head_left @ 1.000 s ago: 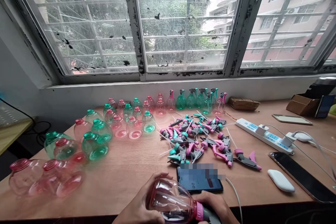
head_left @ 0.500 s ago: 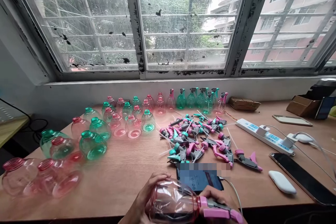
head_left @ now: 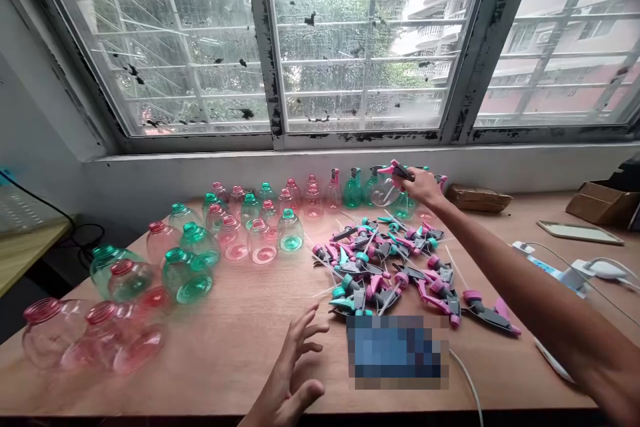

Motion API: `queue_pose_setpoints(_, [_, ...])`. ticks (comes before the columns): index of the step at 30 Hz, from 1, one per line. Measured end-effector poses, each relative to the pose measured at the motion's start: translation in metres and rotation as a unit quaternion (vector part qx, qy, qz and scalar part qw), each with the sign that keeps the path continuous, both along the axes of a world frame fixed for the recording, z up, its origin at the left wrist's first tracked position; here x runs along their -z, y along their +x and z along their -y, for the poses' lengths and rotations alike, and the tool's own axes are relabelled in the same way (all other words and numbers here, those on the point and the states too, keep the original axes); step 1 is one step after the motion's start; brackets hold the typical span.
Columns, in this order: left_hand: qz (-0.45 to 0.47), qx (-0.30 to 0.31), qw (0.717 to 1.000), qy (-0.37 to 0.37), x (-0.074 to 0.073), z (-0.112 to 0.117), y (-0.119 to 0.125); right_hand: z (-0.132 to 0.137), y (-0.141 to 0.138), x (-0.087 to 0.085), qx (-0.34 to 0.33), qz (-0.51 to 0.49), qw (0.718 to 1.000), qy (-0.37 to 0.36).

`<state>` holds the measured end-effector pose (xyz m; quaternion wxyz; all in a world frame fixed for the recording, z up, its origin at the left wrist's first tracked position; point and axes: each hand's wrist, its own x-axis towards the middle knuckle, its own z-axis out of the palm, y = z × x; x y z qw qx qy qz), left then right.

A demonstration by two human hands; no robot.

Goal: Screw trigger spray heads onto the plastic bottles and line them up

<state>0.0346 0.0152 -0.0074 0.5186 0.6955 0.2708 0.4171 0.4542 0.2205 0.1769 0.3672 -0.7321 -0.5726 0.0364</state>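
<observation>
At the back of the table my right hand [head_left: 423,187] is closed around the pink-and-grey spray head of a clear pink spray bottle [head_left: 384,192]. Green spray bottles [head_left: 353,188] with their heads on stand in a row around it, partly hidden by my hand and that bottle. Near the front edge my left hand [head_left: 293,367] is raised with its fingers spread and nothing in it. A heap of loose pink, teal and grey spray heads [head_left: 377,260] lies between my two hands, their thin tubes pointing various ways.
Several open pink and green bottles [head_left: 187,277] without heads fill the table's left side. A blurred-out phone [head_left: 397,350] lies near the front with a white cable. On the right are a power strip [head_left: 550,270], a brown package [head_left: 477,198] and a cardboard box [head_left: 605,203].
My right hand has carried the pink spray bottle from the table's front to the back row. My left hand has let go of it and opened. The view has shifted slightly.
</observation>
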Motion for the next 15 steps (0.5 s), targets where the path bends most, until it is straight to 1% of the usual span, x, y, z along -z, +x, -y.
queue_pose_setpoints(3, [0.003,0.003,1.0,-0.003,-0.001,0.001,0.0,-0.034,0.006,0.008,0.025,0.053,0.996,-0.067])
queue_pose_setpoints(7, [0.009,0.016,1.0,-0.003,-0.003,0.002,0.002,-0.061,0.012,0.024,0.043,0.098,0.987,-0.121])
queue_pose_setpoints(11, [0.016,0.019,1.0,-0.011,-0.003,0.002,0.005,-0.084,0.015,0.037,0.055,0.117,0.981,-0.147])
queue_pose_setpoints(15, [0.012,0.021,1.0,-0.016,-0.001,0.0,0.002,-0.099,0.015,0.047,0.081,0.105,0.981,-0.14])
